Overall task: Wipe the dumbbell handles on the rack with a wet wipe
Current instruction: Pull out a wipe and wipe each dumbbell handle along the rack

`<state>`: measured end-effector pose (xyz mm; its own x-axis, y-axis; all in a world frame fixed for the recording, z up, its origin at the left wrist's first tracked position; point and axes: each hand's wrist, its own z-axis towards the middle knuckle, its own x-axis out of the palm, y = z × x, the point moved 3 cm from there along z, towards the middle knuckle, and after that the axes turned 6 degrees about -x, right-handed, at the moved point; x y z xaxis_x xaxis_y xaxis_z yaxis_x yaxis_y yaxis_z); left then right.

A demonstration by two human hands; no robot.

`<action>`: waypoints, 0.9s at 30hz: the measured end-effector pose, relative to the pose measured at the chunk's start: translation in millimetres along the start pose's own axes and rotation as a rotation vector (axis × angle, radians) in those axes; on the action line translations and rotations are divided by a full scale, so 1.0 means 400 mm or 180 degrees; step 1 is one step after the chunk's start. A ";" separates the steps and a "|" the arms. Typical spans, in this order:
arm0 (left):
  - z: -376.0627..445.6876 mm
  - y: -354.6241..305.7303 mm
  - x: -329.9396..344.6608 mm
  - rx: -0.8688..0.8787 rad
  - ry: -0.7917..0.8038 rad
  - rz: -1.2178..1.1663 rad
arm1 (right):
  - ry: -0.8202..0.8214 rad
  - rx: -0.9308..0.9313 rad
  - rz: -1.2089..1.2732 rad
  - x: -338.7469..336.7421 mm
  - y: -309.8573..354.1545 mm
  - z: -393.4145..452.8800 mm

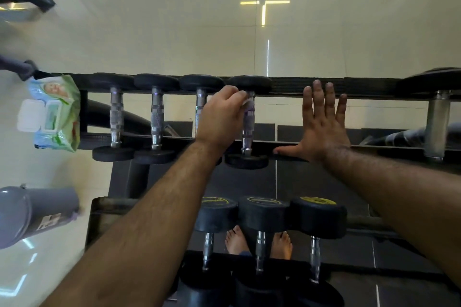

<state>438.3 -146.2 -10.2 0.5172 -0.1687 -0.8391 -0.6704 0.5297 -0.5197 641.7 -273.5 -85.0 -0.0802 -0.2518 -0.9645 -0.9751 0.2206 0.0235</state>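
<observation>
Your left hand [220, 114] grips the wet wipe [247, 103] around the far end of the fourth dumbbell handle [248, 119] on the rack's top tier [361, 86]. That handle runs toward you, so stroke near-ward. Your right hand [324, 127] rests flat, fingers spread, just beside it.

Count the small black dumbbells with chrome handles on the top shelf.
4, side by side at the shelf's left: first, second, third partly behind the left hand, fourth being wiped. Larger weights sit elsewhere.
</observation>
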 end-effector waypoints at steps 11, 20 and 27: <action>-0.019 0.031 -0.043 0.0013 0.0171 -0.0160 | -0.0014 -0.0025 -0.0005 0.001 -0.001 0.000; -0.044 0.052 -0.005 0.0338 0.2007 -0.0067 | -0.0098 0.0006 -0.0009 0.007 -0.011 0.003; 0.011 0.023 -0.022 0.0410 0.0624 -0.0317 | -0.0118 0.0024 -0.0085 0.008 -0.005 0.003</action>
<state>430.0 -136.2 -6.9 0.4558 -0.3766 -0.8065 -0.5415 0.6018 -0.5871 643.7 -273.6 -88.2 -0.0463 -0.2227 -0.9738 -0.9752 0.2214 -0.0043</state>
